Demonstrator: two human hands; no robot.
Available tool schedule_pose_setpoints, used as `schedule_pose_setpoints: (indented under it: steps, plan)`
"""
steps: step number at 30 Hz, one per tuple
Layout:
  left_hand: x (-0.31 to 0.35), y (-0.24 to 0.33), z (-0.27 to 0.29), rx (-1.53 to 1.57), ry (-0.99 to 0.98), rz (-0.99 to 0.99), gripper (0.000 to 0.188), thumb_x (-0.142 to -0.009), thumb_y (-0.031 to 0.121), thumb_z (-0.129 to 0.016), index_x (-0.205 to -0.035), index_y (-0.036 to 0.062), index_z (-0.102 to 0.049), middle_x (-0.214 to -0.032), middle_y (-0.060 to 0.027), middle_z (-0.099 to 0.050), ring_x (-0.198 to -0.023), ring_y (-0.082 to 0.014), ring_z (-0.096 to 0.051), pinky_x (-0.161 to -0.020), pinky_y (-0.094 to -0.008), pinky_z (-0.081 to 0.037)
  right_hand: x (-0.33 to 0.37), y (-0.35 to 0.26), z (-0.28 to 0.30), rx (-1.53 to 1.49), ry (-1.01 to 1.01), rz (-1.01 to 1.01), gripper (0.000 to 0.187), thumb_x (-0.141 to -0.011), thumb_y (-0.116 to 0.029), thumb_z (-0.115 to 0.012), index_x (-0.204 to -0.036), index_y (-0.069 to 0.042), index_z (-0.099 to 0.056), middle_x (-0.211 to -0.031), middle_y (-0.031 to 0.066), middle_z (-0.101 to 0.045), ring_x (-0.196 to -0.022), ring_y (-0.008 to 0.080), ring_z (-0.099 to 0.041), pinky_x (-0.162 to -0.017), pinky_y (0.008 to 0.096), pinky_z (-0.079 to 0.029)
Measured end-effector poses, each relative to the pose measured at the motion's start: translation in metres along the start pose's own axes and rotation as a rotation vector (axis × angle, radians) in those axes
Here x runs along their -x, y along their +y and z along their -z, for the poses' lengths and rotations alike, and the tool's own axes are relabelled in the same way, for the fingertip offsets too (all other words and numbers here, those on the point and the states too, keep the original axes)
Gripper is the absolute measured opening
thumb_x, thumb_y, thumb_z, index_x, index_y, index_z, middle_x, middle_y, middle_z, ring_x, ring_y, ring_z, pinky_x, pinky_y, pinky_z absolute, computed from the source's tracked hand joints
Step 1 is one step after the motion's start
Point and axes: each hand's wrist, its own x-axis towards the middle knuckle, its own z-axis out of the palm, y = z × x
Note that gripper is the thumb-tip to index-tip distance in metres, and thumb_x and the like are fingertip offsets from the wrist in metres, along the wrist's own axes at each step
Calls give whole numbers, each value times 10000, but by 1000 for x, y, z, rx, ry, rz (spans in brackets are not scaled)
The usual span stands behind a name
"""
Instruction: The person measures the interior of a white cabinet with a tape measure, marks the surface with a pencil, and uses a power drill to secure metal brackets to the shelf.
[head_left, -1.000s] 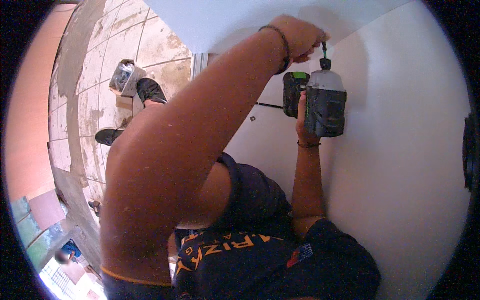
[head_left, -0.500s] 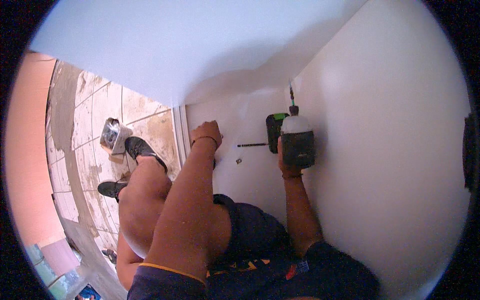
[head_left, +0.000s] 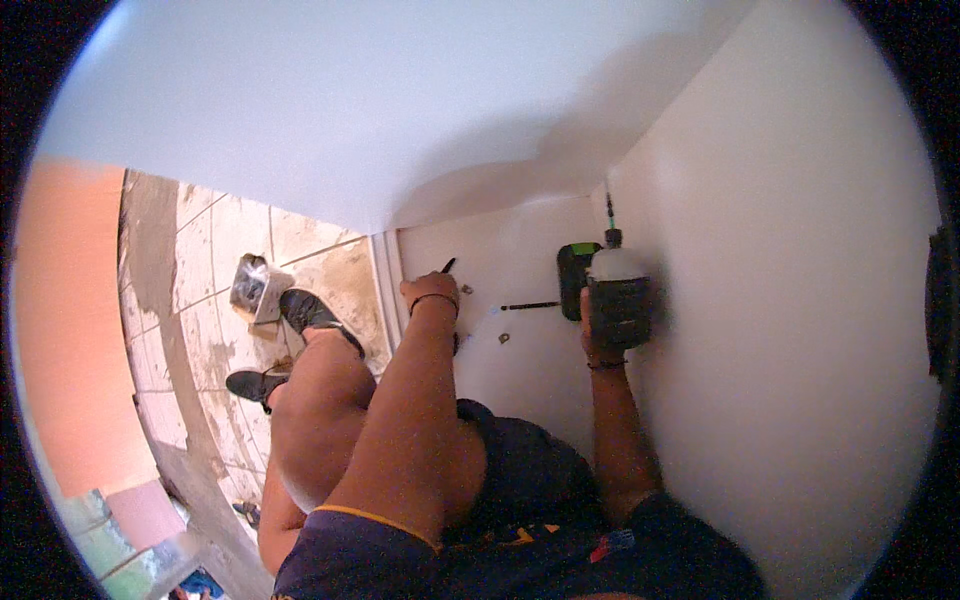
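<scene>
My right hand (head_left: 590,330) is wrapped round the grip of a cordless drill (head_left: 620,300), white in front and black behind, with a black and green battery (head_left: 580,278). Its thin bit (head_left: 610,210) points into the corner where the white panels meet. My left hand (head_left: 430,290) is low over the white base panel (head_left: 500,240), fingers curled in. A slim dark object (head_left: 449,266) juts out past those fingers; its kind is unclear. Between the hands lie a thin black rod (head_left: 528,306), a small metal piece (head_left: 504,338) and another small piece (head_left: 467,289).
White panels rise ahead and on my right (head_left: 780,300). Left of the base panel's edge strip (head_left: 388,280) are stained floor tiles (head_left: 240,240), with an open box (head_left: 258,287) holding clear bags beside my shoe (head_left: 318,315). An orange wall (head_left: 80,330) stands farther left.
The view has shifted, so the scene sits farther right and lower. My left hand has turned, and a slim dark object now shows past its fingers. The drill stays in my right hand near the corner.
</scene>
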Motion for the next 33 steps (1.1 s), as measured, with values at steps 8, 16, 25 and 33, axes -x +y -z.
schedule_pose_setpoints:
  steps: [8, 16, 25, 33]
  plan:
    - [7, -7, 7, 174, -38, 81, 288, -908, 173, -465, -1143, 138, -628, -1226, -52, -584, -1110, -246, -574, -876, -368, -481, -13, -43, 25, 76, 100, 55, 387, -892, -282, -586, -1176, -20, -559, -1258, 173, -513, -1171, 322, -451, -1021, 451, -311]
    - [6, -31, 18, 272, 86, 104, 312, -779, 116, -626, -1087, 80, -645, -1162, -124, -610, -1089, -269, -584, -873, -371, -493, -28, -30, 12, -268, 207, -4, 313, -874, -244, -610, -1110, -39, -611, -1149, 113, -601, -1100, 272, -518, -1000, 427, -335]
    - [26, -2, 23, 115, 116, -138, 458, -836, 389, -602, -1176, 84, -569, -1192, -139, -582, -1102, -310, -562, -910, -415, -477, -32, -24, 11, -82, 214, 42, 360, -859, -284, -624, -1124, -41, -607, -1158, 133, -601, -1123, 301, -513, -1023, 439, -309]
    - [-18, -4, -20, 51, -52, -163, 383, -829, 315, -559, -1116, 67, -617, -1159, -149, -603, -1070, -306, -585, -885, -410, -480, -34, -37, 21, -421, 44, -258, 356, -867, -280, -591, -1138, -49, -595, -1156, 163, -584, -1117, 358, -497, -1016, 473, -314]
